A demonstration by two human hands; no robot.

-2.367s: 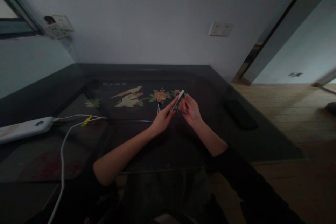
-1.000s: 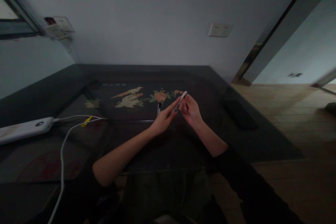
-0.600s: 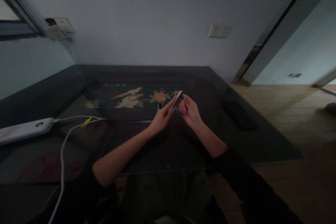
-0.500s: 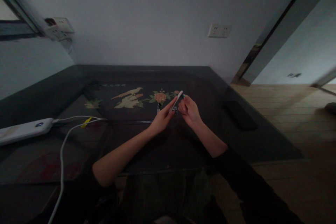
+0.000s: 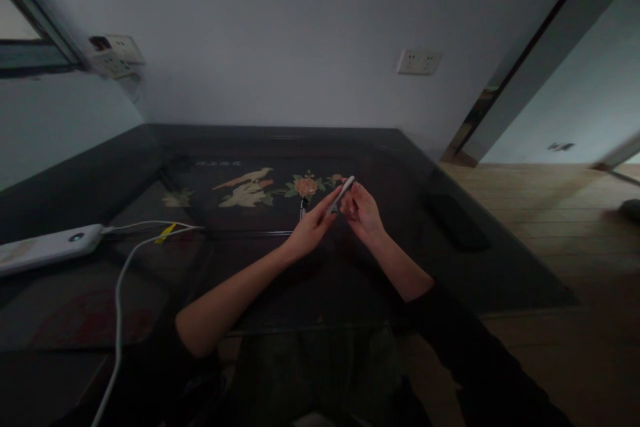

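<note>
From the head camera, the left hand [image 5: 311, 230] is holding a thin white stick [image 5: 341, 192] above the dark table [image 5: 280, 280], fingers closed narrow around it. The right hand [image 5: 361, 212] is pinching its upper part. Both hands should be keeping a steady, gentle grip. 1 white cable [image 5: 120, 287] is lying well apart.

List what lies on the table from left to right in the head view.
White power bank → white cable → yellow tag → bird inlay → left hand → white pen-like stick → right hand → dark flat object.
</note>
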